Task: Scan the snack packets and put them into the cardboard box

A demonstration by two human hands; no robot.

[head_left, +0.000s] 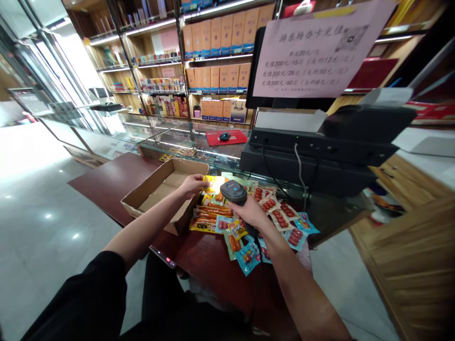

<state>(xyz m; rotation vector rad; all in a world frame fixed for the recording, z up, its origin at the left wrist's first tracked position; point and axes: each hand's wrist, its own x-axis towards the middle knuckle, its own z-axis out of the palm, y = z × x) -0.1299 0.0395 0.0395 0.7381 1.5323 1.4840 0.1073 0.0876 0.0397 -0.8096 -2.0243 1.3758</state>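
Observation:
Between the fingers of my left hand [194,185] is the edge of a yellow snack packet [214,183], brightly lit. My right hand [249,211] is wrapped round a black barcode scanner [233,191], whose head is close to the packet's right side. Beneath and around the scanner lie several sausage packets: long sausages in a yellow pack [212,215], red sausages in clear packs [280,219] and blue packets [248,257]. Left of them stands an open cardboard box [145,193], its visible inside bare. The scanner's handle is mostly hidden by my right hand.
The dark red table [199,251] holds the packets and box. Behind is a glass counter [159,130] with a mouse [224,136] on a red mat [236,137]. A black register [305,161] with cables and a monitor bearing a pink paper sign [313,57] stand at the right.

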